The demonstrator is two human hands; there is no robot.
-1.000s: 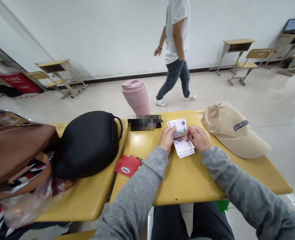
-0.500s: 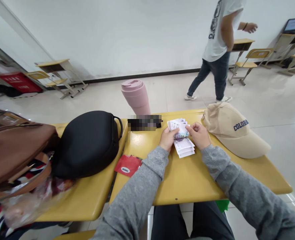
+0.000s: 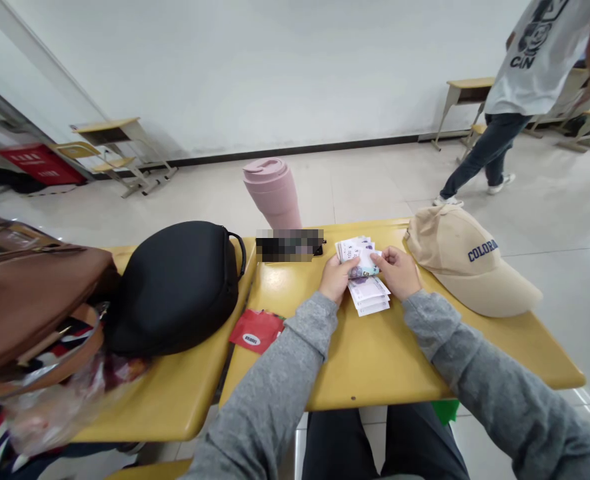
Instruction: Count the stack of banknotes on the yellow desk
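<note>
My left hand (image 3: 335, 277) is closed round a fanned wad of banknotes (image 3: 355, 252), held just above the yellow desk (image 3: 375, 353). My right hand (image 3: 399, 271) pinches the top note of that wad at its right edge. Below the two hands a small stack of banknotes (image 3: 371, 296) lies flat on the desk. Both arms are in grey sleeves.
A beige cap (image 3: 467, 260) lies right of my hands. Behind them stand a pink tumbler (image 3: 273, 193) and a dark flat object (image 3: 289, 245). A black case (image 3: 175, 287), a brown bag (image 3: 29, 300) and a red packet (image 3: 255, 331) sit to the left. A person (image 3: 535, 80) walks at the far right.
My right hand has shifted slightly to the top note and the wad has dropped a little. The person in the background has walked from the middle to the far right.
</note>
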